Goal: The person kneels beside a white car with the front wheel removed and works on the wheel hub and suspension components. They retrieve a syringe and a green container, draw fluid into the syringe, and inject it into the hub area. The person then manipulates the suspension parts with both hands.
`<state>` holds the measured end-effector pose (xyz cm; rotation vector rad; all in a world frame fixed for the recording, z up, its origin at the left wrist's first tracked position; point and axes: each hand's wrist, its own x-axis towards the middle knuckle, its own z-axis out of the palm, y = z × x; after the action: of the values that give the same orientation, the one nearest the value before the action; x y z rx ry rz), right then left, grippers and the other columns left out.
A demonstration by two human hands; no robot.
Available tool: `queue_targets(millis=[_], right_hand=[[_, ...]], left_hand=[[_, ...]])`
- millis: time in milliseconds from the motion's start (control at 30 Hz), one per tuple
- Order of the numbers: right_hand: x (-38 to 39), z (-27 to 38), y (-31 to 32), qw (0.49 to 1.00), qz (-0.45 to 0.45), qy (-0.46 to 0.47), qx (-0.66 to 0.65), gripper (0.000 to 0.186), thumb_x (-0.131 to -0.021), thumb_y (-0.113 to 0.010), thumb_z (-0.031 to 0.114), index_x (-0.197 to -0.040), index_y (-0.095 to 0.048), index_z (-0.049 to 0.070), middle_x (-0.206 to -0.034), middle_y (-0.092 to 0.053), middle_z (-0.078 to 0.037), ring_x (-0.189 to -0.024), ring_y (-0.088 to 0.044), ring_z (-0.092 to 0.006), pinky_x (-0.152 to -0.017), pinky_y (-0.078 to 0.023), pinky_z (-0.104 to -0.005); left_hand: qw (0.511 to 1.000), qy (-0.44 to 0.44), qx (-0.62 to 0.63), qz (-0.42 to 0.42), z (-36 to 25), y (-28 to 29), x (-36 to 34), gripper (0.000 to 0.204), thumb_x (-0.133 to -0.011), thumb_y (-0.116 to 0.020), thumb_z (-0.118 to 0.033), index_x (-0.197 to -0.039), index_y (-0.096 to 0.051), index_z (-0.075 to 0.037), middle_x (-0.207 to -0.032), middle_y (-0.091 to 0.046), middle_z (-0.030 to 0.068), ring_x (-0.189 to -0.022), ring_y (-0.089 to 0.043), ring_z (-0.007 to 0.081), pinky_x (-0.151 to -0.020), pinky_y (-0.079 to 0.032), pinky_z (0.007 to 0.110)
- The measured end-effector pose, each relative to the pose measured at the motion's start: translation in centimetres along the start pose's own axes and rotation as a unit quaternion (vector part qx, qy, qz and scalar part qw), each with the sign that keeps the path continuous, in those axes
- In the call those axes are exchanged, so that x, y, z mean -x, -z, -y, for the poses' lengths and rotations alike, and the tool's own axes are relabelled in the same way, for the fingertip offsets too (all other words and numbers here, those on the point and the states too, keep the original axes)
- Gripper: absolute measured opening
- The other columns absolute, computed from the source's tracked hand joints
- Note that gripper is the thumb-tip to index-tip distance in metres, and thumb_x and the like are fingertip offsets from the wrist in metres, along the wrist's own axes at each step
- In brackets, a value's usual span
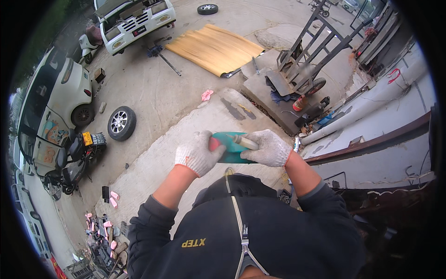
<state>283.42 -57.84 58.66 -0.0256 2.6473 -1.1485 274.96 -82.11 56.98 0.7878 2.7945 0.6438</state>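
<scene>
I'd steady the green piece [228, 155], left hand [199, 152] gripping at nine o'clock, right hand [270, 148] grasping the pale tool [245, 142].

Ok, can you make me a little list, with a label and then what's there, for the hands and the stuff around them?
Left hand: gloved, gripping a green thing
Right hand: gloved, gripping a pale stick
Left side: motorbike, loose wheel
Ahead: tan sheet
Right side: trolley
Can't tell: what the green thing is
</scene>
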Motion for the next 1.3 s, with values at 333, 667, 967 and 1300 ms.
queue_targets(millis=[333, 667, 967, 1300], right_hand=[[-26.4, -6.1, 10.7, 0.994, -0.035, -0.06, -0.088, 0.05, -0.083, -0.086, 0.026, -0.127, -0.076, 0.005, -0.101, -0.078, -0.015, -0.091, -0.07, -0.0163, -0.09, -0.057, -0.0356], [-41.6, -17.4, 25.0, 0.957, -0.195, -0.167, -0.133, 0.057, -0.081, -0.08, 0.033, -0.13, -0.073, 0.005, -0.108, -0.077, -0.025, -0.098, -0.077, -0.0367, -0.089, -0.059, -0.0417], [-57.2, -34.5, 41.6, 0.922, -0.288, -0.206, -0.155, 0.044, -0.087, -0.084, 0.017, -0.125, -0.074, -0.001, -0.099, -0.076, -0.01, -0.091, -0.07, -0.0136, -0.087, -0.057, -0.0329], [-71.6, -47.2, 61.8, 0.9, -0.381, -0.157, -0.144, 0.043, -0.083, -0.082, 0.006, -0.125, -0.076, 0.003, -0.102, -0.076, -0.014, -0.084, -0.074, -0.0222, -0.081, -0.059, -0.0368]], left_hand=[[0.991, 0.133, -0.007, 0.015, 6.7, 1.0, -31.1, 0.066, -0.086, -0.069, -0.066, -0.108, -0.073, -0.004, -0.096, -0.078, 0.0229, -0.096, -0.077, 0.0412, -0.088, -0.059, 0.047], [0.993, -0.044, -0.014, 0.11, 0.9, -1.5, -64.0, 0.069, -0.088, -0.061, -0.07, -0.113, -0.073, -0.007, -0.098, -0.078, 0.0222, -0.097, -0.076, 0.0411, -0.089, -0.058, 0.048], [0.864, 0.122, 0.471, 0.129, 1.4, -5.9, -94.2, 0.052, -0.101, -0.064, -0.052, -0.119, -0.07, -0.003, -0.084, -0.068, 0.0088, -0.067, -0.065, 0.02, -0.063, -0.052, 0.034], [0.44, 0.05, 0.857, 0.264, 2.0, -11.3, -122.9, 0.057, -0.105, -0.065, -0.024, -0.156, -0.048, -0.006, -0.148, -0.055, 0.0256, -0.119, -0.063, 0.036, -0.093, -0.06, 0.039]])
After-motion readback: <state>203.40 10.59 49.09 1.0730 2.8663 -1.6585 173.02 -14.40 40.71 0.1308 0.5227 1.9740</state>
